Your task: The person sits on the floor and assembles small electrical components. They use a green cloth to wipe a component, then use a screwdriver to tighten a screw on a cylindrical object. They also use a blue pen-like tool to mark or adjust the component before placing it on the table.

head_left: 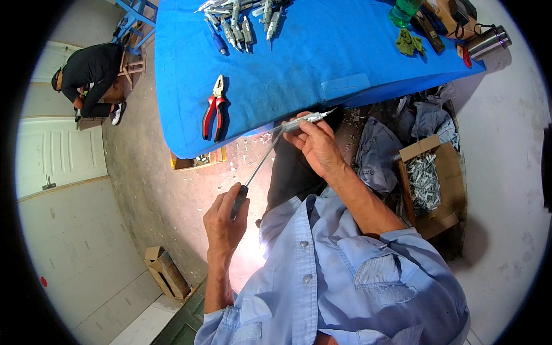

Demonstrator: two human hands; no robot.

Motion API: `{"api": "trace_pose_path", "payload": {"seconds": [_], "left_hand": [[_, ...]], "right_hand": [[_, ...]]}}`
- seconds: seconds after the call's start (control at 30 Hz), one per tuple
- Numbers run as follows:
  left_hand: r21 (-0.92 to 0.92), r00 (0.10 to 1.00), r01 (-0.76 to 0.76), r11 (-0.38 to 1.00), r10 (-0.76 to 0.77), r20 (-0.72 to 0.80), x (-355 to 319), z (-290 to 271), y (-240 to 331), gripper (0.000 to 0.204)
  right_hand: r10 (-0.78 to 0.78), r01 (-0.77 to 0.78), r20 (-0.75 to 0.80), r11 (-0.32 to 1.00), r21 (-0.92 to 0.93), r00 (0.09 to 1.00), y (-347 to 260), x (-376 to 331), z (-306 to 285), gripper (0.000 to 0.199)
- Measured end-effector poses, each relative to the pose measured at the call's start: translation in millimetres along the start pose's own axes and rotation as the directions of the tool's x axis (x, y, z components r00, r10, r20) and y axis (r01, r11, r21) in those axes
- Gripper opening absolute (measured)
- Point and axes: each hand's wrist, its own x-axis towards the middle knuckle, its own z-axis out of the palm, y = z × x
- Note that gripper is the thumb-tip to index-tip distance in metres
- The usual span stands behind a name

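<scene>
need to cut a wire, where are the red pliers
In the head view, the red pliers lie on the blue table, near its front left edge, up and left of the right hand.

One screwdriver (pixel 259 167) is in view, and one grey metal part (pixel 307 119) sits at its tip. One pair of red-handled pliers (pixel 214 110) lies on the one blue counter (pixel 299 69). One heap of grey metal parts (pixel 241 20) lies at the far edge, too tangled to count. There is one green bottle (pixel 404 10), one green rag (pixel 409 43), one steel flask (pixel 487 41). Two cardboard boxes (pixel 437 190) stand on the floor (pixel 167 190). One other person (pixel 92 77) crouches there.
</scene>
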Motion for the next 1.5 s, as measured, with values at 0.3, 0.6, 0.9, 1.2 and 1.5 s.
{"api": "trace_pose_path", "payload": {"seconds": [0.3, 0.6, 0.9, 1.2, 1.5], "left_hand": [[-0.008, 1.0, -0.02, 1.0, 0.02, -0.017, -1.4, 1.8, 1.8, 0.039], [-0.114, 0.997, -0.022, 0.993, 0.013, -0.074, 1.5, 2.4, 7.2, 0.04], [-0.143, 0.994, -0.017, 0.99, 0.001, -0.109, -2.2, 8.2, 8.9, 0.041], [-0.17, 0.992, 0.015, 0.985, -0.036, -0.12, -5.9, 21.6, 1.0, 0.041], [-0.11, 0.995, 0.053, 0.993, -0.062, -0.082, -8.2, 26.9, -5.0, 0.039]], "right_hand": [[-0.091, 0.094, 0.042, 0.992, -0.084, 0.995, -15.1, -9.6, 2.7, 0.025], [-0.193, 0.225, 0.145, 0.941, -0.253, 0.97, -23.2, -10.9, 2.9, 0.034], [-0.159, 0.186, 0.133, 0.957, -0.224, 0.978, -7.7, -4.0, 1.3, 0.033], [-0.174, 0.244, 0.212, 0.895, -0.372, 0.962, 3.6, -9.0, -11.3, 0.036], [-0.121, 0.194, 0.186, 0.872, -0.45, 0.975, 0.5, -15.9, -6.0, 0.043]]}}
